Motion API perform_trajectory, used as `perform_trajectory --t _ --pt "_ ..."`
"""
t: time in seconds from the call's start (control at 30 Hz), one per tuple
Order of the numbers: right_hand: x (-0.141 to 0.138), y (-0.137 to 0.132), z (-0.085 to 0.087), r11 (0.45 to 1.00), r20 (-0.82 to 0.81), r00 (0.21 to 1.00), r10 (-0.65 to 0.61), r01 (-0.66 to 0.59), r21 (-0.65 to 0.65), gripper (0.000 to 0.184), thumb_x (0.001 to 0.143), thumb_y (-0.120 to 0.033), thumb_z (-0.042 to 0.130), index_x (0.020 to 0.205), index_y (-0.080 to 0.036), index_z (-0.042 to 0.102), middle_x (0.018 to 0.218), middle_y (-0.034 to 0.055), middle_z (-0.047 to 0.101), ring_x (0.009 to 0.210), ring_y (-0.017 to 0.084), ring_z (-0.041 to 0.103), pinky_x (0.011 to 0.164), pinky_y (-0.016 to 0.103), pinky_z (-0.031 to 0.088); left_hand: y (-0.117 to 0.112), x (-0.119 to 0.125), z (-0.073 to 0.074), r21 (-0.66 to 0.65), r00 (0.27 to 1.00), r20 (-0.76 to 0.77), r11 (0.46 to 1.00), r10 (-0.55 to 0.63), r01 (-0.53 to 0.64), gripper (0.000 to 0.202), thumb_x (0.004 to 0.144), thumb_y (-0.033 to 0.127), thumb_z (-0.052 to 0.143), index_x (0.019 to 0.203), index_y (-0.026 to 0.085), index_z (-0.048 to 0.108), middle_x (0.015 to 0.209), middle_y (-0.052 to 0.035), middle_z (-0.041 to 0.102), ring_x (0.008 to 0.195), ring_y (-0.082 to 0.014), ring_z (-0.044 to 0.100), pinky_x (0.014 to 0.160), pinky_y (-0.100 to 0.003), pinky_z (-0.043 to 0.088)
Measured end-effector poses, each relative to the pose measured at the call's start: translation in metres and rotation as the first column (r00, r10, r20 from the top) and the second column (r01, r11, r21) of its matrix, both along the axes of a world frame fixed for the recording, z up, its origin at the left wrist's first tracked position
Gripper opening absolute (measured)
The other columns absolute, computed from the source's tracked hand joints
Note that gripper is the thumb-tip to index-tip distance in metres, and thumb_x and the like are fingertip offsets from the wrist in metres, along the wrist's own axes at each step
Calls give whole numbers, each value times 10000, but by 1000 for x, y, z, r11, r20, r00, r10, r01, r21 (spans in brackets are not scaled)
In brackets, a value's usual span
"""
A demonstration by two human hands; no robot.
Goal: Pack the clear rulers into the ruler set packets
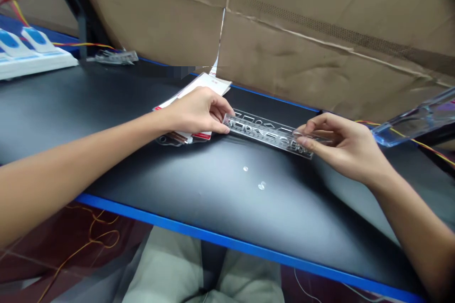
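A clear plastic stencil ruler [265,133] with cut-out shapes stretches between my hands, just over the black table. Its left end is pinched by my left hand [201,110], thumb in front and fingers behind. My right hand [343,146] grips the right end between thumb and fingers. Two rows of cut-outs show; whether this is one piece or two overlapping pieces I cannot tell. In front of the ruler lie a small clear disc [245,169] and other tiny clear pieces [262,185]. White and red packaging [213,83] lies behind and under my left hand.
The black table [170,175] has a blue front edge [199,233]. Cardboard [302,52] stands along the back. A white power strip [39,59] with plugs sits at far left, near crumpled clear plastic [115,57]. A clear plastic container [415,118] juts in at right.
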State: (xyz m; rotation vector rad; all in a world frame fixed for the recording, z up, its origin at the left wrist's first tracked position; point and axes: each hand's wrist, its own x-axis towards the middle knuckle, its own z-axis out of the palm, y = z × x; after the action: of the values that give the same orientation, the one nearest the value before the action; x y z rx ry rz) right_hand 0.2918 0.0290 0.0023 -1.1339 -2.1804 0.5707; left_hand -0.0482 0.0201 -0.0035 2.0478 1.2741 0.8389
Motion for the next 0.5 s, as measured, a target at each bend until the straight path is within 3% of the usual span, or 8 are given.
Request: perform_trajectory --t 0.17,0.37,0.5 --pt "-2 -3 0 1000 66 997 29 -28 -10 243 842 -458 771 849 -239 667 954 56 757 813 250 722 725 410 630 2 -2 -2 12 1000 2 1000 -15 15 394 670 221 847 1042 105 786 754 -41 775 698 -167 726 696 -281 593" --pt "0 1 -1 990 161 977 139 -141 0 236 845 -471 772 923 -261 699 1063 61 749 974 282 699 813 426 592 4 -3 -1 -42 999 30 999 -13 14 466 654 245 871 1073 64 779 779 -78 783 702 -180 725 692 -301 594" --pt "4 5 -1 979 177 963 202 -196 -50 264 829 -479 786 909 -254 672 1113 81 740 1049 310 681 860 454 573 5 -3 -1 -58 1000 30 998 2 0 450 645 225 877 1067 101 784 795 -59 791 707 -171 725 701 -298 591"
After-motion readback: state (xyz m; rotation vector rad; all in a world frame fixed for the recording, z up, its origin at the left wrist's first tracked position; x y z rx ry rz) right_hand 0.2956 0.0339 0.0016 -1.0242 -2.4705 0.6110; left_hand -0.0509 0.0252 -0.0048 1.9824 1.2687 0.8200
